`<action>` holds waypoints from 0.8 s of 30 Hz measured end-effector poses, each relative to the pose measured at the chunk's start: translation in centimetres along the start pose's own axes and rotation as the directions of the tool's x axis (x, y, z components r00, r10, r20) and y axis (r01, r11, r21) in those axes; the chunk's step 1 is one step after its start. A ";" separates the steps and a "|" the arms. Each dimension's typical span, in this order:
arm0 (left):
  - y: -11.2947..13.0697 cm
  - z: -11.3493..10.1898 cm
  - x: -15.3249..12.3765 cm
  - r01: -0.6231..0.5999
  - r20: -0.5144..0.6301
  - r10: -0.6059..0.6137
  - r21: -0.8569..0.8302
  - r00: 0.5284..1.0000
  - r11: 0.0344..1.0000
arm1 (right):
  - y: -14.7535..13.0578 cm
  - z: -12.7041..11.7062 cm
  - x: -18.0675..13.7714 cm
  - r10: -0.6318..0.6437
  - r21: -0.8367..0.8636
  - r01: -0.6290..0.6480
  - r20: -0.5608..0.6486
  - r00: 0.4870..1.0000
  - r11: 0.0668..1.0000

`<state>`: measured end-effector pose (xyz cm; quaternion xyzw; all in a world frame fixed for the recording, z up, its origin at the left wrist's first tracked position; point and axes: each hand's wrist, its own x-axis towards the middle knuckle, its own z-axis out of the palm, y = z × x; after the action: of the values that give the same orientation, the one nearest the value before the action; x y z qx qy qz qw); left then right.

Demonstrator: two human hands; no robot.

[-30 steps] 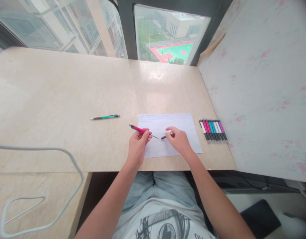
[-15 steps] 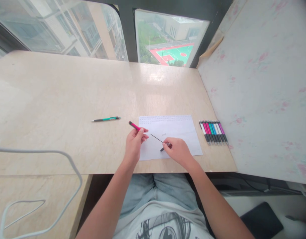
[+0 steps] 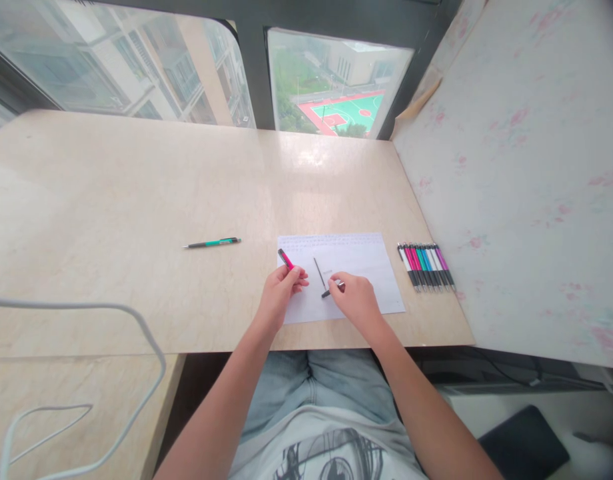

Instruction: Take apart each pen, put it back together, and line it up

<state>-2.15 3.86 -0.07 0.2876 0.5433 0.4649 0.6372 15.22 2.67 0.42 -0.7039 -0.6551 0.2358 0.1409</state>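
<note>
My left hand is closed on a pink pen barrel, whose end sticks up and away from my fingers. My right hand pinches the pen's black tip section, and the thin dark refill stands out of it toward the far side. Both hands hover over a white sheet of paper with faint writing along its top edge. The two pen parts are apart.
A teal and black pen lies alone on the beige table to the left. A row of several coloured pens lies right of the paper, near a pale wall panel. A white cable loops at lower left.
The refill came out of the pink barrel with the tip section in my right hand. My left hand moved right over the paper, and the refill swung from pointing left to pointing away.
</note>
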 end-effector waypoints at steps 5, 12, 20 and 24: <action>-0.3 0.9 -0.3 0.074 0.011 -0.073 -0.233 0.997 0.970 | -0.6 -0.5 -0.8 -0.047 0.023 0.048 -0.030 0.998 0.999; -0.4 1.5 -0.5 0.115 0.013 -0.118 -0.358 0.993 0.926 | -3.1 -0.5 -0.3 -0.152 -0.013 0.152 0.049 0.987 0.988; -0.4 2.2 -0.7 0.058 0.060 -0.041 -0.325 0.997 0.944 | -5.5 -0.1 0.5 -0.098 -0.206 0.113 0.084 0.992 0.972; 0.0 1.9 -0.6 0.026 0.085 -0.009 -0.202 0.996 0.979 | -5.3 -0.1 0.7 -0.103 -0.204 0.114 0.061 0.993 0.972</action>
<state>-0.26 3.56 0.62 0.2355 0.4683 0.4997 0.6895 10.75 3.93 3.09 -0.6717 -0.7168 0.1760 0.0630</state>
